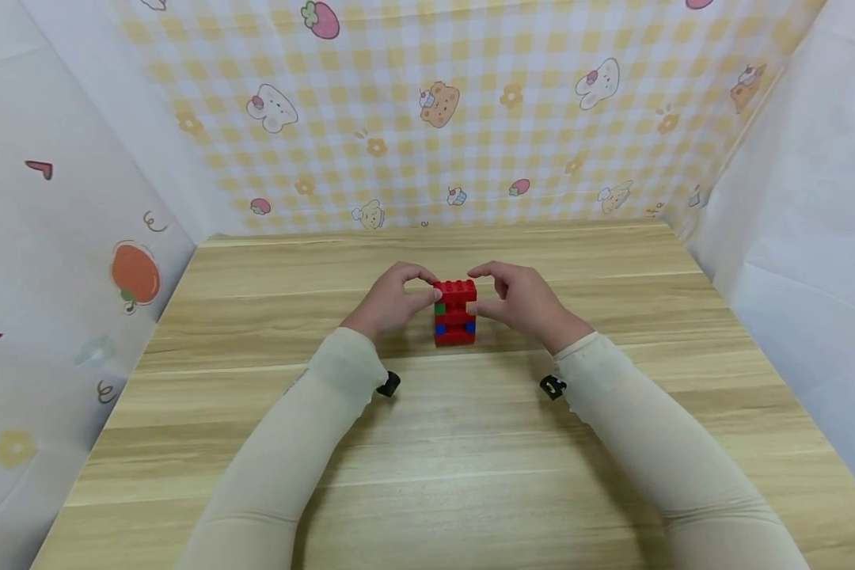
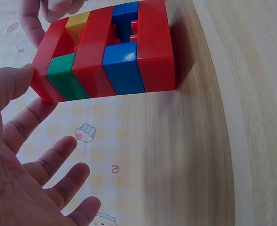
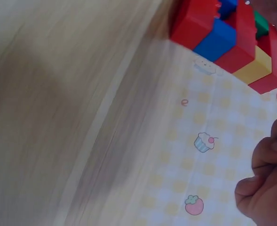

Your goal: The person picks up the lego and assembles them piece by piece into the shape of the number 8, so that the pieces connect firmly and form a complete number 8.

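A tower of toy building blocks [image 1: 455, 320] stands upright on the wooden table. It has three long red blocks, with two small blue blocks [image 2: 124, 68] between the lower ones and a green block [image 2: 67, 75] and a yellow block [image 3: 254, 67] under the top one. At the left end of the top red block [image 2: 51, 61], my left hand [image 1: 392, 301] pinches it between thumb and index finger, other fingers spread. My right hand [image 1: 523, 301] is beside the right end, thumb near the yellow block and index finger raised apart from the top; whether the thumb touches is unclear.
A yellow checked cloth [image 1: 413, 150] with cartoon prints hangs behind the table [image 1: 427, 475]. White sheets stand along the left [image 1: 64, 261] and right [image 1: 812, 222] sides. Small black pieces [image 1: 552, 386] show at both wrists.
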A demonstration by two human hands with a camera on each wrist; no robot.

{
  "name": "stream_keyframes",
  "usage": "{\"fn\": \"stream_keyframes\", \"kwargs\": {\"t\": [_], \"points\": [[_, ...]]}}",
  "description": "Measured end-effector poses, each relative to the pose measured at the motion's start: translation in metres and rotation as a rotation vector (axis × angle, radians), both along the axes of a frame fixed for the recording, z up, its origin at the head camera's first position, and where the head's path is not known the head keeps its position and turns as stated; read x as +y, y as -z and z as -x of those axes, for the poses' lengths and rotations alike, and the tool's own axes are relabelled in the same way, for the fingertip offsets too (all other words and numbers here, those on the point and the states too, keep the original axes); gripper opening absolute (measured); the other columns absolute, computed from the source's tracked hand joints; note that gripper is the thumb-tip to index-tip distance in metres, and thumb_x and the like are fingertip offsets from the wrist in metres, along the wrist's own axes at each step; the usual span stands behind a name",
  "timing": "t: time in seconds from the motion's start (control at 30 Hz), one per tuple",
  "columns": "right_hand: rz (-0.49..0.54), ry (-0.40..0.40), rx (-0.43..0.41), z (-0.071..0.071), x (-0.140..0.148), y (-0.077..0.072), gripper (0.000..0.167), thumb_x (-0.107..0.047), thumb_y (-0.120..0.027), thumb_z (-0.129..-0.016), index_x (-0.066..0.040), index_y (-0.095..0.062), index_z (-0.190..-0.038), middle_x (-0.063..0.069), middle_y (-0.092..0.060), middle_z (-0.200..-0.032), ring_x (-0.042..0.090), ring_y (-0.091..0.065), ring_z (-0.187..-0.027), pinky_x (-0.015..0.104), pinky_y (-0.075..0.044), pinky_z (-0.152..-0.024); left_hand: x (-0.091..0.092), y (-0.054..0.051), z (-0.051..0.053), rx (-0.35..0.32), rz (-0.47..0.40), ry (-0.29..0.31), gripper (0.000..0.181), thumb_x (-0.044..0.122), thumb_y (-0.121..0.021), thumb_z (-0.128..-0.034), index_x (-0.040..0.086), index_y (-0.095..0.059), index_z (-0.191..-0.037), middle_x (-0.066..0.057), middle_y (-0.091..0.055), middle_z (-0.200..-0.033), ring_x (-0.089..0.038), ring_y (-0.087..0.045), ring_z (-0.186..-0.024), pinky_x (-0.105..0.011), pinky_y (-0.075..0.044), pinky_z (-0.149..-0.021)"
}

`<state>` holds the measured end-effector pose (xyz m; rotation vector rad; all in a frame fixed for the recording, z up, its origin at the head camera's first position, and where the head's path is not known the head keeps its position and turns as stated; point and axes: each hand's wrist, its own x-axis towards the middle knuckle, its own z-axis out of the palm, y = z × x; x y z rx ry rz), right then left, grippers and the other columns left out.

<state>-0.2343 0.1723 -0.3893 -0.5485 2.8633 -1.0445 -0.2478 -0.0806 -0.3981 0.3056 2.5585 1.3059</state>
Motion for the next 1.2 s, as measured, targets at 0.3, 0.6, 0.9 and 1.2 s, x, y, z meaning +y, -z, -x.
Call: {"fn": "stream_keyframes", "kwargs": {"t": [0.3,0.6,0.9,1.2], "points": [[-0.232,-0.093,0.132,0.001,-0.002,0.004,0.062,-0.035,-0.09,-0.086,-0.023,-0.064,-0.142,0.007,-0.062,-0.083,0.022,-0.051,-0.075,0.034,-0.044,-0.062,0.0,0.0,0.004,-0.05,-0.018,-0.04,0.024,0.04,-0.068,-0.1026,0.026,-0.071,-0.121,-0.004,-0.047,-0.157,-0.034,-0.037,-0.15,-0.062,-0.032,-0.121],[-0.307,-0.065,0.119,0.004,-0.008,0.01,0.06,-0.036,-0.087,-0.089,-0.024,-0.06,-0.141,0.002,-0.064,-0.086,0.023,-0.055,-0.075,0.033,-0.049,-0.062,0.003,0.002,0.007,-0.096,-0.048,-0.047,0.018,0.039,-0.067,-0.1037,0.025,-0.071,-0.115,-0.005,-0.046,-0.159,-0.034,-0.035,-0.152,-0.06,-0.03,-0.123],[-0.286,-0.06,0.072,0.002,-0.012,0.008,0.063,-0.033,-0.087,-0.089,-0.022,-0.055,-0.143,0.004,-0.062,-0.086,0.024,-0.055,-0.073,0.033,-0.049,-0.063,0.001,0.007,-0.002,-0.031,-0.045,-0.024,0.054,0.042,-0.071,-0.1009,0.023,-0.055,-0.149,-0.003,-0.043,-0.161,-0.033,-0.037,-0.151,-0.06,-0.034,-0.121],[-0.267,-0.039,0.026,0.004,-0.01,0.008,0.065,-0.032,-0.085,-0.091,-0.021,-0.051,-0.146,0.006,-0.06,-0.089,0.024,-0.054,-0.076,0.035,-0.047,-0.065,0.001,0.013,-0.011,0.19,0.201,0.112,0.077,0.033,-0.083,-0.0929,0.03,-0.043,-0.159,-0.005,-0.043,-0.162,-0.033,-0.039,-0.15,-0.06,-0.034,-0.122]]}}
